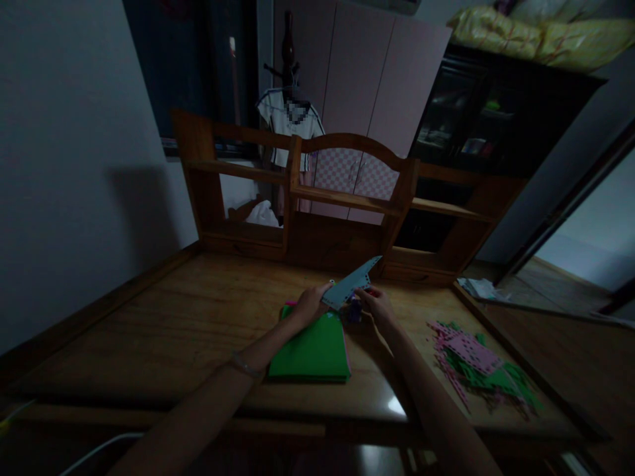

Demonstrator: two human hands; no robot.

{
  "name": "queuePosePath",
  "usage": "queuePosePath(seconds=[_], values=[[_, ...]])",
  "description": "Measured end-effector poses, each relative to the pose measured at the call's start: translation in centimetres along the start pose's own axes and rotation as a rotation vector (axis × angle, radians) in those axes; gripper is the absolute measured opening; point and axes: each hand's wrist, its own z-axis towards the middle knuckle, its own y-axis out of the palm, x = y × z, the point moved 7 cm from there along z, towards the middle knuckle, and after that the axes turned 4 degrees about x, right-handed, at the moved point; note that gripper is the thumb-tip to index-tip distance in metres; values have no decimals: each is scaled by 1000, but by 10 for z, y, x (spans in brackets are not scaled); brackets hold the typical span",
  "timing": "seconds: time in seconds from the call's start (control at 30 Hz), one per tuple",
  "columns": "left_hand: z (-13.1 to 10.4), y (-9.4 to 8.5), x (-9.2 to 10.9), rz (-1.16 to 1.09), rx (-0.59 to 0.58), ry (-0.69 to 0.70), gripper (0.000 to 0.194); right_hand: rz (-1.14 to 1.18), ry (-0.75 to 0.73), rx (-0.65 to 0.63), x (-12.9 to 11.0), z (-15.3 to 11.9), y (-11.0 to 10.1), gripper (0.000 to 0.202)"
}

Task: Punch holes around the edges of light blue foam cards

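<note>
My left hand (310, 302) is closed on the lower left end of a light-blue sheet (350, 284) with dark dots or holes along its edges. The sheet is tilted up above the table. At its right edge, the fingers of my right hand (374, 304) are pinched together against it. A small dark purple object (354, 311) shows just below the sheet, near my right fingers; its kind is unclear. Under my left hand and wrist lies a stack of green sheets (310, 354), with pink showing at its edges.
To the right on the wooden table (149, 330) lies a loose pile of pink and green dotted pieces (476, 363). A wooden shelf unit (347, 198) runs along the table's back edge. White paper or plastic (479, 288) rests by the right rear corner.
</note>
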Motion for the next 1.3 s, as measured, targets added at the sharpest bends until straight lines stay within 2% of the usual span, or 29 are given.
queuePosePath(seconds=[0.13,0.33,0.5,0.63,0.87,1.0,1.13,1.3], values=[[1,1,-3,2,5,-15,38,1,-3,25,0,0,-3,35],[2,4,-5,-63,13,-30,26,27,-44,54,-5,-1,-7,37],[2,9,-9,-193,-18,-158,37,51,-88,68,-6,3,-9,37],[1,10,-12,-232,-20,-230,47,68,-69,104,-3,5,-14,39],[0,10,-13,-273,-11,-243,50,153,-63,106,-4,6,-15,39],[-2,6,-13,-289,16,-279,52,234,-75,155,-10,5,-22,47],[-3,3,-15,-303,57,-326,52,263,-96,150,-17,4,-25,53],[-2,4,-15,-332,58,-309,53,243,-87,118,-18,4,-23,48]])
